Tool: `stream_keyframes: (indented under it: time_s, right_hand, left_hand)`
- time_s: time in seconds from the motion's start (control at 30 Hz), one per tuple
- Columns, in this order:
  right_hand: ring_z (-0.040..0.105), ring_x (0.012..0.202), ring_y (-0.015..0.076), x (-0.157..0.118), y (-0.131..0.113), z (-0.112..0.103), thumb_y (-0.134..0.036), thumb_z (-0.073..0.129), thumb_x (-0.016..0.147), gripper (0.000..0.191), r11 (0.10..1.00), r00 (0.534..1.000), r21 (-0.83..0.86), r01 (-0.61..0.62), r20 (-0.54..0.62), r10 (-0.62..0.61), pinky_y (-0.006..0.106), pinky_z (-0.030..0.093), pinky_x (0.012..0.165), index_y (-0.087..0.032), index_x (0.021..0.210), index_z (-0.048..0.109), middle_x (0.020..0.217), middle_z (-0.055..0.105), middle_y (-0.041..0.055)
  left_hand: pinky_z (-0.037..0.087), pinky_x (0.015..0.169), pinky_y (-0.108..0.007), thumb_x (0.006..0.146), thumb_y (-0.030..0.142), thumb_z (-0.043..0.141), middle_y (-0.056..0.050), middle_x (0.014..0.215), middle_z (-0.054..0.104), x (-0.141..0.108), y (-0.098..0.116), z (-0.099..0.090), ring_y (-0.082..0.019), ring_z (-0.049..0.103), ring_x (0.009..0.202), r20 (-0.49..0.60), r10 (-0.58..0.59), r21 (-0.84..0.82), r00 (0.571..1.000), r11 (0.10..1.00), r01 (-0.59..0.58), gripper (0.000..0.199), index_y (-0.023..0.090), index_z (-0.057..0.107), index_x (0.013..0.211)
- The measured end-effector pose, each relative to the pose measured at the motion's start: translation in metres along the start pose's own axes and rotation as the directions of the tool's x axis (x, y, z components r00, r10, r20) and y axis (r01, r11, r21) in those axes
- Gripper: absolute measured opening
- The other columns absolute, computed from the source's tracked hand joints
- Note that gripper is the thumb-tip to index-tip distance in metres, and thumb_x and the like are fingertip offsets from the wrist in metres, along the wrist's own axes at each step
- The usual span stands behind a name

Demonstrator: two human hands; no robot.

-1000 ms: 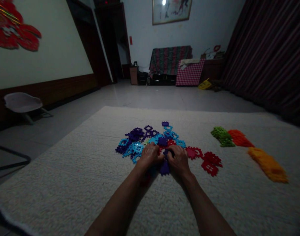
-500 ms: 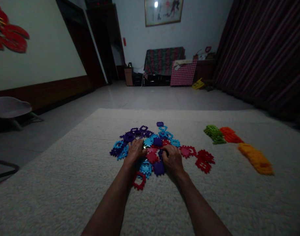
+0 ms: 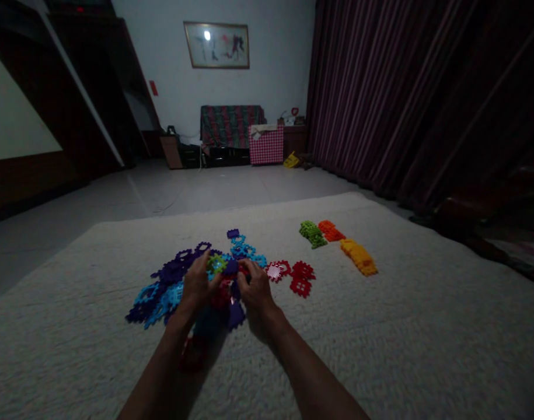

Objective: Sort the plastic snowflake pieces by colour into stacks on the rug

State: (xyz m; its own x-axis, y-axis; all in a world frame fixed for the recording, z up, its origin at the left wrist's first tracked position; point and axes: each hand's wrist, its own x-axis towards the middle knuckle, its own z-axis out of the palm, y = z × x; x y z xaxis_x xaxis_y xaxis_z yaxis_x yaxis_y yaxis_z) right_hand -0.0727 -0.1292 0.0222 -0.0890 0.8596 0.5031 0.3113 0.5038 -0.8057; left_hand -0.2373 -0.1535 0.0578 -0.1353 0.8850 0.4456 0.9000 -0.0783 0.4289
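Gear-edged plastic pieces in dark purple (image 3: 174,270), light blue (image 3: 167,298) and red lie in a loose pile on a pale textured mat (image 3: 337,344). My left hand (image 3: 198,284) is at the pile's middle, thumb and fingers spread around a yellow-green piece (image 3: 216,264). Just right of it, my right hand (image 3: 254,284) has its fingers bent down onto the pile beside a dark purple piece (image 3: 231,267); whatever its fingertips hold is too small to make out. Another purple piece (image 3: 236,315) lies below, near the right wrist.
Right of the pile lie red pieces (image 3: 302,279). Farther right are separate green (image 3: 312,233), orange (image 3: 331,230) and yellow-orange (image 3: 358,256) groups. A dark curtain (image 3: 380,87) hangs at the right, and a checked cloth (image 3: 267,144) is at the back.
The view has swung to the right, so the pile and hands appear farther left. A yellow-green piece now shows between my left thumb and fingers.
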Motion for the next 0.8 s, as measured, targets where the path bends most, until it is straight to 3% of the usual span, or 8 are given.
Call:
stream_keyframes:
  time_s: [0.07,0.17,0.23,0.3,0.43,0.57,0.7,0.8]
  right_hand:
    - [0.066,0.097,0.0198,0.006,-0.001,-0.008,-0.027,0.052,0.083,0.027,0.971,0.988,0.186,-0.154,0.015,0.153,0.034,0.051,0.089,-0.02,0.107,0.063,0.105,0.069,0.0074]
    - [0.066,0.077,0.0179,0.015,0.009,-0.034,-0.036,0.061,0.075,0.032,0.853,0.924,0.369,-0.369,0.051,0.378,0.031,0.055,0.069,-0.021,0.103,0.062,0.089,0.068,0.0028]
    - [0.062,0.062,0.0154,0.02,0.023,-0.061,-0.039,0.065,0.07,0.038,0.792,0.893,0.437,-0.426,0.061,0.446,0.027,0.051,0.056,-0.02,0.103,0.06,0.079,0.065,-0.0003]
    - [0.06,0.059,0.0138,0.024,0.042,-0.092,-0.042,0.065,0.068,0.043,0.809,0.884,0.415,-0.417,-0.023,0.468,0.025,0.049,0.053,-0.02,0.105,0.06,0.076,0.063,-0.0017]
    - [0.06,0.059,0.0135,0.031,0.081,-0.153,-0.044,0.053,0.076,0.044,0.882,0.84,0.086,-0.463,-0.274,0.468,0.026,0.05,0.053,-0.019,0.111,0.06,0.084,0.065,0.0009]
    - [0.064,0.076,0.0189,0.036,0.106,-0.19,-0.031,0.05,0.077,0.037,0.875,0.821,-0.059,-0.481,-0.381,0.426,0.032,0.052,0.07,-0.016,0.108,0.062,0.093,0.067,0.0074]
    - [0.062,0.1,0.0229,0.032,0.121,-0.199,-0.024,0.055,0.073,0.035,0.845,0.876,-0.326,-0.423,-0.387,0.288,0.035,0.048,0.089,-0.016,0.107,0.064,0.109,0.064,0.0129]
    - [0.059,0.107,0.024,0.028,0.13,-0.199,-0.027,0.058,0.074,0.044,0.749,0.936,-0.57,-0.337,-0.287,0.202,0.034,0.047,0.093,-0.014,0.116,0.061,0.116,0.062,0.0154]
  left_hand:
    - [0.053,0.094,-0.035,0.08,0.024,0.058,-0.012,0.127,0.062,-0.001,0.026,0.013,-0.023,0.063,0.111,0.052,0.072,-0.129,0.996,0.99,-0.064,0.06,0.018,0.045,0.139]
    - [0.049,0.101,-0.037,0.081,0.024,0.057,-0.014,0.135,0.058,0.0,0.063,0.035,-0.024,0.059,0.118,0.085,0.17,-0.224,0.982,0.963,-0.147,0.06,0.017,0.045,0.139]
    - [0.048,0.102,-0.037,0.08,0.023,0.058,-0.015,0.141,0.054,0.001,0.084,0.051,-0.024,0.056,0.123,0.099,0.214,-0.284,0.972,0.942,-0.179,0.064,0.016,0.043,0.141]
    - [0.049,0.101,-0.038,0.081,0.024,0.058,-0.015,0.143,0.052,0.0,0.099,0.069,-0.024,0.056,0.123,0.108,0.259,-0.34,0.96,0.917,-0.209,0.063,0.015,0.042,0.142]
    - [0.049,0.1,-0.038,0.086,0.019,0.052,-0.012,0.126,0.063,-0.017,0.122,0.107,-0.022,0.059,0.116,0.121,0.242,-0.349,0.963,0.918,-0.187,0.044,0.018,0.055,0.129]
    - [0.05,0.096,-0.037,0.085,0.013,0.051,-0.01,0.119,0.065,-0.04,0.135,0.129,-0.021,0.06,0.109,0.132,0.27,-0.34,0.954,0.916,-0.212,0.036,0.021,0.064,0.117]
    - [0.051,0.09,-0.037,0.085,0.011,0.05,-0.009,0.109,0.067,-0.046,0.138,0.131,-0.021,0.059,0.102,0.177,0.347,-0.344,0.921,0.899,-0.273,0.03,0.021,0.068,0.106]
    - [0.05,0.091,-0.037,0.085,0.011,0.048,-0.009,0.108,0.067,-0.043,0.137,0.129,-0.021,0.06,0.101,0.157,0.337,-0.375,0.928,0.89,-0.26,0.03,0.021,0.068,0.105]
